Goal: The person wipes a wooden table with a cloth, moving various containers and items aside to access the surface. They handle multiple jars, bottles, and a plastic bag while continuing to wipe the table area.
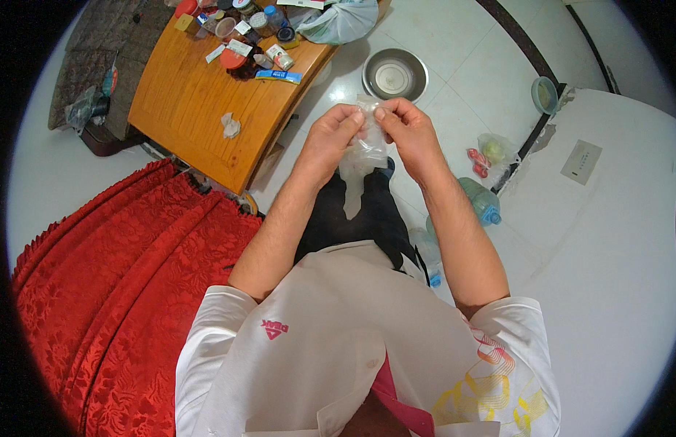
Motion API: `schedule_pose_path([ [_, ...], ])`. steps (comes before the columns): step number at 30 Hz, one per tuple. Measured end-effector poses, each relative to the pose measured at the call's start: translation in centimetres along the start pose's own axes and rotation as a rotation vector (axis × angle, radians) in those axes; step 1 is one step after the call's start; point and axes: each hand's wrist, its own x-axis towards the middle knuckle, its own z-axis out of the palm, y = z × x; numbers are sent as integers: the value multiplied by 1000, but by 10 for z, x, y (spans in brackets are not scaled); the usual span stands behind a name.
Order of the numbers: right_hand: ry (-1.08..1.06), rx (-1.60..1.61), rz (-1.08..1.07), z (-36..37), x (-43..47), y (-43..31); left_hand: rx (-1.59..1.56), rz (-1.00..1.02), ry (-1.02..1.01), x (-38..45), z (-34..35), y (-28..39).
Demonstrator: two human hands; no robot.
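A clear plastic bag point(372, 147) hangs in front of me, pinched near its top by both hands. My left hand point(338, 131) grips its left side between thumb and fingers. On its right side, my right hand point(408, 128) does the same, with the thumb pressed on the film. The bag looks thin and crumpled, and I cannot tell if anything is inside. Beyond my hands, a round stainless steel basin point(395, 75) sits on the tiled floor.
To the left stands a wooden table point(190, 104) with a crumpled white tissue point(230, 125), several jars point(234, 59) and a tied plastic bag point(346, 22). Red patterned fabric point(130, 273) spreads at lower left. Large plastic bottles point(482, 202) and bagged produce point(492, 153) lie by the right wall point(600, 235).
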Motion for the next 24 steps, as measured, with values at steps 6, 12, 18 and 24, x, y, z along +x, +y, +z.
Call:
schedule_pose_path([
  [6,-5,229,30,1,9,9,7,-20,-166,-3,-6,-15],
  [12,61,481,43,-9,17,12,-16,-91,-224,-14,-3,-15],
  [18,-9,473,37,-16,21,19,-59,25,-148,-15,-4,-25],
  [24,-19,462,45,-15,20,25,-10,32,-42,-11,-11,-37],
])
